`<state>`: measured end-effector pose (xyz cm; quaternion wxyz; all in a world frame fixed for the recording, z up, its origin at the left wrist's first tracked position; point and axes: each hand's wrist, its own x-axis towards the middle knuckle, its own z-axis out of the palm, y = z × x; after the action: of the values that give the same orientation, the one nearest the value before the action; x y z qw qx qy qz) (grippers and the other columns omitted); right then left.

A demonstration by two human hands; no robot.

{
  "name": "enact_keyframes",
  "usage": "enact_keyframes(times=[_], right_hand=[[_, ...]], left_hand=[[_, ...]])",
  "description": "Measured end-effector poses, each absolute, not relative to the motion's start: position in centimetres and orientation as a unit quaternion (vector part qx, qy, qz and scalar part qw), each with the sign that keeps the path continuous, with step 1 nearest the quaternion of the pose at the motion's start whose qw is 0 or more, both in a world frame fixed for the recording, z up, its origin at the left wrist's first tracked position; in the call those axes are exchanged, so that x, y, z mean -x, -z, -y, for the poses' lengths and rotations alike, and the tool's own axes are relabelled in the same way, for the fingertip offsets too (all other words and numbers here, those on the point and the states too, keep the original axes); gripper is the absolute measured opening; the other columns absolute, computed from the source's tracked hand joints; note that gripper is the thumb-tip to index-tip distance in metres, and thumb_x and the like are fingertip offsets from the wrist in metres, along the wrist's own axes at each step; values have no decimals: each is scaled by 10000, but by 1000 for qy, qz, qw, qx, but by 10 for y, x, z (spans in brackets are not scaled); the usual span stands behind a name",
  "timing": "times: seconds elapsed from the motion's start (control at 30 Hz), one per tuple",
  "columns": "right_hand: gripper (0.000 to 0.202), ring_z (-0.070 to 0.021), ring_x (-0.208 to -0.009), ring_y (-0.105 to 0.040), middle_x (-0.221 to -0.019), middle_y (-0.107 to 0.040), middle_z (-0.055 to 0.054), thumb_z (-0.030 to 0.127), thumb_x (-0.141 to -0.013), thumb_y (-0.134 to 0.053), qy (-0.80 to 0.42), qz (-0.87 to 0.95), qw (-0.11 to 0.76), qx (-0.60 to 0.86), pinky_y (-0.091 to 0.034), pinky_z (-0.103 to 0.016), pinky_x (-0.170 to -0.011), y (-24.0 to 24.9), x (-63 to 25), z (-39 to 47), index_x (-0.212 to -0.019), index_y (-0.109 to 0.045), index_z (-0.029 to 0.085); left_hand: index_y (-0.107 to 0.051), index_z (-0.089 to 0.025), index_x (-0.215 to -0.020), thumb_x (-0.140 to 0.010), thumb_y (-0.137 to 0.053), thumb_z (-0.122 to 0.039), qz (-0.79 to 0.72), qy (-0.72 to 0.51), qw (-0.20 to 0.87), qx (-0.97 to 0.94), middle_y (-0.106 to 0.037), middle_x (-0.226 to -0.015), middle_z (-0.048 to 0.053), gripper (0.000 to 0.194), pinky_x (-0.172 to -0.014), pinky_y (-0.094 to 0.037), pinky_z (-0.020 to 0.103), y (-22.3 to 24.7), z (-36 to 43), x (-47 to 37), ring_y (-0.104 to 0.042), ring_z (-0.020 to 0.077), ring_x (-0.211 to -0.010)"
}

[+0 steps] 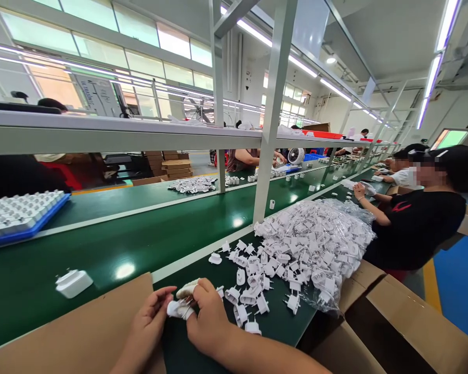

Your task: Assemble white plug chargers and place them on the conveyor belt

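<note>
Near the bottom centre, my left hand (151,315) has its fingers closed around the left side of a small white plastic piece (176,309). My right hand (207,314), with white coverings on some fingertips, pinches the same area from the right; small copper-coloured metal bits show between its fingers. Just right of my hands, loose white plug housings (247,296) with pins lie on the green surface. Behind them rises a large pile of similar white housings (312,239), partly in clear plastic.
Cardboard (78,332) lies at the lower left. A white adapter (74,283) sits on the green belt (140,246). A blue tray (27,228) holds white parts. Metal posts (273,114) rise ahead. Open boxes (409,311) and a person in black (421,223) are at right.
</note>
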<state>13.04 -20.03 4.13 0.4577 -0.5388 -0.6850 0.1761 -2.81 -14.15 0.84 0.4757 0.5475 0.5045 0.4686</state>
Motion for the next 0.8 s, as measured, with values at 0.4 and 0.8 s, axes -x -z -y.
enact_keyframes(times=[0.4,0.8], right_hand=[[316,-212,-873,-623,-1003,-651,-50,44,-723,-590,-138,731,361,562,-463,-298,-705,-50,-134,204,-991,-608,209],[326,-220,-909,-616,-1004,-609,-57,15,-706,-587,-143,739,367,546,-490,-300,-744,-51,-134,204,-962,-564,214]], left_hand=[[-700,-195,-1009,-709,-759,-635,-448,-428,508,-599,-760,-1025,88,536,-826,-595,367,-7,142,29,-716,295,-947],[-657,-195,-953,-716,-720,-517,-446,-416,499,-616,-761,-1010,87,405,-827,-594,362,-5,140,28,-718,295,-952]])
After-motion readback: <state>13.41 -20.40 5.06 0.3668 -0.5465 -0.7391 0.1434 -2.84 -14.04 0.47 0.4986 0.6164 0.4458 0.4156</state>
